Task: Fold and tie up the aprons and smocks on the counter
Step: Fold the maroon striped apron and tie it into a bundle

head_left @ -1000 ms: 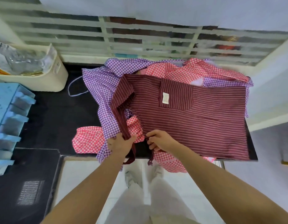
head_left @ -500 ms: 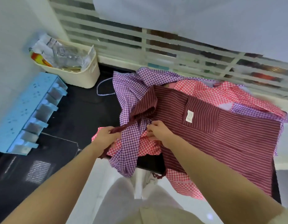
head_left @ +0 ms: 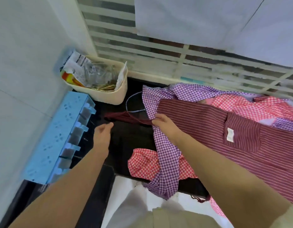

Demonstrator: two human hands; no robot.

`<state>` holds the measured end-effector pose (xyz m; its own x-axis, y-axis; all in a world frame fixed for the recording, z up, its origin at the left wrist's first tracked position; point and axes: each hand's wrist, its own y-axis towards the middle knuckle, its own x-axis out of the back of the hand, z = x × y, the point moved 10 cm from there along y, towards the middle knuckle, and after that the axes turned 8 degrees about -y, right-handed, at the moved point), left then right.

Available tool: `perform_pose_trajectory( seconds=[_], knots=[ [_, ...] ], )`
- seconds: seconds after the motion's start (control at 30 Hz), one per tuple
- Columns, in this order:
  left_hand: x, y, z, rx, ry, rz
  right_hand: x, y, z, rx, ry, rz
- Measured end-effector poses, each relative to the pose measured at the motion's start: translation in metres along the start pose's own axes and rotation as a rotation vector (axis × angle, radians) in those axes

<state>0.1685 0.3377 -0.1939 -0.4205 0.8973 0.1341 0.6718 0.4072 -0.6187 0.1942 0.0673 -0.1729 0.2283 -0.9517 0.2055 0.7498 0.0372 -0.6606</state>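
A blue rack (head_left: 60, 142) runs along the left wall, with a cream basket (head_left: 116, 96) of packets at its far end. Both sit at the left of the black counter (head_left: 131, 139). The left hand (head_left: 103, 134) hovers over the bare counter with its fingers loosely stretched out and holding nothing. Its fingertips are just beside the loose end of the maroon strap (head_left: 124, 117). The strap lies flat on the counter, running right to the right hand (head_left: 165, 125), which pinches it where it joins the apron (head_left: 241, 137). A thin striped cord (head_left: 134, 102) loops on the counter just beyond the strap. The maroon striped apron is spread pocket-up over the right half of the counter, with a white label (head_left: 229, 134) on the pocket. It lies on top of a purple check smock (head_left: 165, 153), part of which hangs over the near edge. A red check smock (head_left: 145, 163) shows under the purple one near the edge and again at the far right.
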Motion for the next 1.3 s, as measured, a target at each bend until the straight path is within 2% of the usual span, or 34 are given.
perform_pose_trajectory(
  seconds=[0.07, 0.13, 0.23, 0.3, 0.4, 0.47, 0.53, 0.6, 0.7, 0.83, 0.9, 1.0, 1.1, 1.17, 1.23, 1.3],
  knots=[
    [-0.006, 0.006, -0.006, -0.079, 0.106, -0.033, 0.002, -0.001, -0.011, -0.026, 0.048, -0.031],
    [-0.033, 0.000, -0.007, -0.110, 0.191, 0.057, 0.013, -0.009, -0.028, -0.059, 0.085, -0.061],
    [-0.090, -0.030, 0.011, -0.054, 0.320, 0.344, 0.032, -0.031, -0.066, -0.143, 0.107, -0.061],
    [-0.124, -0.067, 0.034, 0.052, 0.409, 0.546, 0.049, -0.050, -0.095, -0.172, 0.161, -0.097],
    [-0.156, -0.127, 0.080, 0.208, 0.591, 0.785, 0.087, -0.087, -0.133, -0.145, 0.294, -0.294],
    [-0.170, -0.163, 0.116, 0.256, 0.688, 0.957, 0.114, -0.114, -0.164, -0.149, 0.305, -0.424],
    [-0.182, -0.195, 0.153, 0.277, 0.736, 1.054, 0.140, -0.144, -0.200, -0.176, 0.293, -0.522],
    [-0.194, -0.222, 0.182, 0.251, 0.744, 1.044, 0.158, -0.175, -0.238, -0.227, 0.287, -0.547],
    [-0.208, -0.244, 0.198, 0.171, 0.694, 0.932, 0.155, -0.201, -0.265, -0.254, 0.224, -0.420],
    [-0.226, -0.265, 0.205, 0.040, 0.606, 0.844, 0.150, -0.212, -0.280, -0.184, 0.188, -0.330],
    [-0.230, -0.269, 0.214, 0.047, 0.587, 0.778, 0.150, -0.216, -0.286, -0.177, 0.188, -0.310],
    [-0.227, -0.261, 0.228, 0.009, 0.659, 0.686, 0.149, -0.223, -0.297, -0.197, 0.211, -0.271],
    [-0.227, -0.267, 0.223, -0.096, 0.668, 0.677, 0.158, -0.231, -0.314, -0.234, 0.263, -0.272],
    [-0.225, -0.273, 0.213, -0.130, 0.574, 0.654, 0.169, -0.235, -0.325, -0.264, 0.298, -0.296],
    [-0.221, -0.275, 0.214, -0.083, 0.551, 0.671, 0.181, -0.240, -0.339, -0.323, 0.370, -0.353],
    [-0.218, -0.274, 0.230, 0.010, 0.709, 0.745, 0.191, -0.244, -0.352, -0.413, 0.439, -0.400]
  ],
)
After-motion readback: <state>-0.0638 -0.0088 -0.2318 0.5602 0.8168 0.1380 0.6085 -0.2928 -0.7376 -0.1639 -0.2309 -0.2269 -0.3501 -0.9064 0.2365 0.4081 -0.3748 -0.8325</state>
